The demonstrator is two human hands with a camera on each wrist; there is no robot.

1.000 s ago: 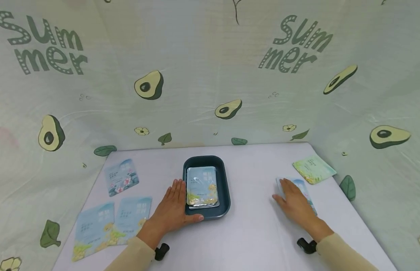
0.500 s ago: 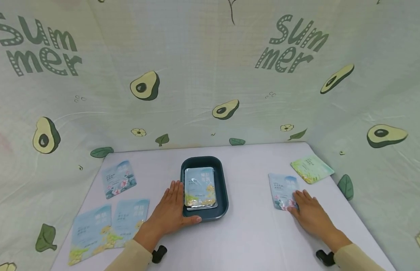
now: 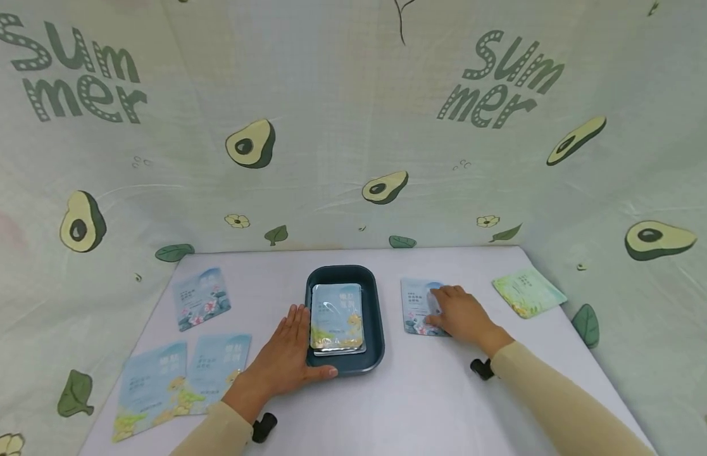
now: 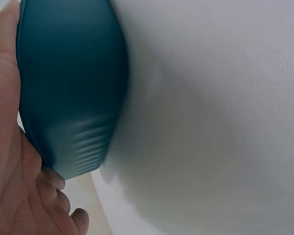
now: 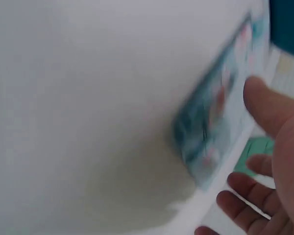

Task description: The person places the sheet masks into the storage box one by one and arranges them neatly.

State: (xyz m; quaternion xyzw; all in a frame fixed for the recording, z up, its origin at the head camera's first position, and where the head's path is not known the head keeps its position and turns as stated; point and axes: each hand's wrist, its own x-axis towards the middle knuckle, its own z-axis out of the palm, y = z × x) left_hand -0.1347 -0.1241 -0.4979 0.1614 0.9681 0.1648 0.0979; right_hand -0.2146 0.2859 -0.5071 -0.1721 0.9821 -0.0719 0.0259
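A dark teal tray (image 3: 377, 329) stands mid-table with several blue face mask packets (image 3: 337, 313) stacked inside. My left hand (image 3: 279, 361) lies along its left side, fingers extended and thumb by the front corner; the left wrist view shows the palm against the tray's wall (image 4: 73, 63). Right of the tray, a blue face mask packet with pink flowers (image 3: 416, 307) is on the table. Over its right part, my right hand (image 3: 464, 316) touches it with spread, relaxed fingers. The right wrist view, blurred, has the thumb (image 5: 264, 105) overlapping this packet (image 5: 215, 112).
On the left lie a flower-printed packet (image 3: 201, 299) and two larger blue packets, one (image 3: 150, 386) overlapping the other (image 3: 219, 367). A green packet (image 3: 528, 292) is at the far right. A printed cloth (image 3: 307, 209) hangs behind the white table (image 3: 353, 418).
My right hand and the flower-printed packet under it have moved left, toward the tray. The left hand has stayed beside the tray.
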